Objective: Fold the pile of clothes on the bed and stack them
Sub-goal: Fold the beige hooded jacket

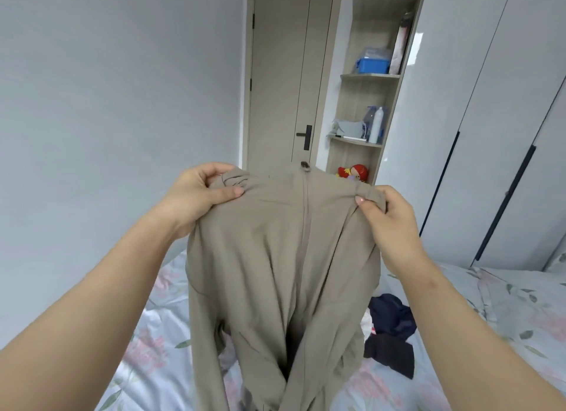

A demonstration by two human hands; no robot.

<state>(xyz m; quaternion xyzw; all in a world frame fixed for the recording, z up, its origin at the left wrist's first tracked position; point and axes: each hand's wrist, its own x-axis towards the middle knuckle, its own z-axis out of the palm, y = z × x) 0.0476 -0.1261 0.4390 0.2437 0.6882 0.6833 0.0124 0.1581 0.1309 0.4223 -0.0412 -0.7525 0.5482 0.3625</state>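
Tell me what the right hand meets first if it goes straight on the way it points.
The taupe cloth garment that the right hand pinches; it points up-left into its top edge. Beyond, probably the beige wooden door, depth unclear.

Forearms (pixel 92 303) are bare to the frame edge. Left hand (pixel 199 193) and right hand (pixel 392 224) have short plain nails, looks like.

Your single head cam faces forward, slightly down across the bed (pixel 505 303) toward the door (pixel 284 74); beige garment (pixel 275 257) close up, centre.
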